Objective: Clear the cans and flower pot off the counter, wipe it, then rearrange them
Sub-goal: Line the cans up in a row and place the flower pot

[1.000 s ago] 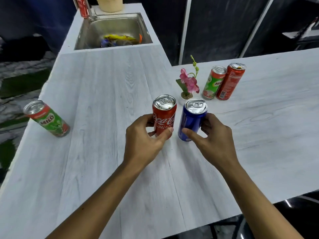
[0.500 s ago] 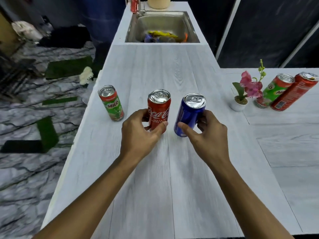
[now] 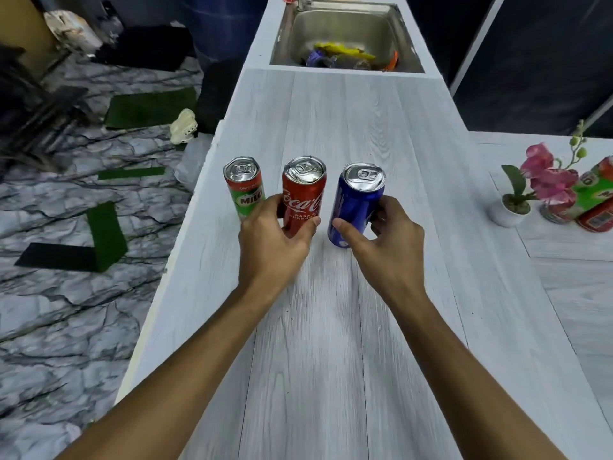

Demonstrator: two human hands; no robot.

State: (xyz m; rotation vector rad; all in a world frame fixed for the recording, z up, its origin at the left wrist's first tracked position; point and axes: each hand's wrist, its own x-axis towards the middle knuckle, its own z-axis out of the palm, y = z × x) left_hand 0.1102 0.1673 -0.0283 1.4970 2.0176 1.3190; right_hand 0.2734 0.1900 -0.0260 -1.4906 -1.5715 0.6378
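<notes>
My left hand (image 3: 273,242) grips a red Coca-Cola can (image 3: 303,194) upright on the white wood-grain counter (image 3: 331,327). My right hand (image 3: 386,240) grips a blue can (image 3: 356,200) just to its right. A green Milo can (image 3: 244,187) stands close beside the red can, near the counter's left edge. At the far right stand a small white flower pot (image 3: 507,212) with pink flowers, a second green Milo can (image 3: 583,194) and a red can (image 3: 597,219), both partly cut off by the frame.
A steel sink (image 3: 348,34) with colourful items in it sits at the far end of the counter. The counter's left edge (image 3: 172,260) drops to a marble-patterned floor with green mats. Dark panels stand behind the right wing of the counter.
Both hands have carried the red and blue cans leftward, so the red can now stands close beside the Milo can. The flower pot and other cans have shifted to the frame's right edge.
</notes>
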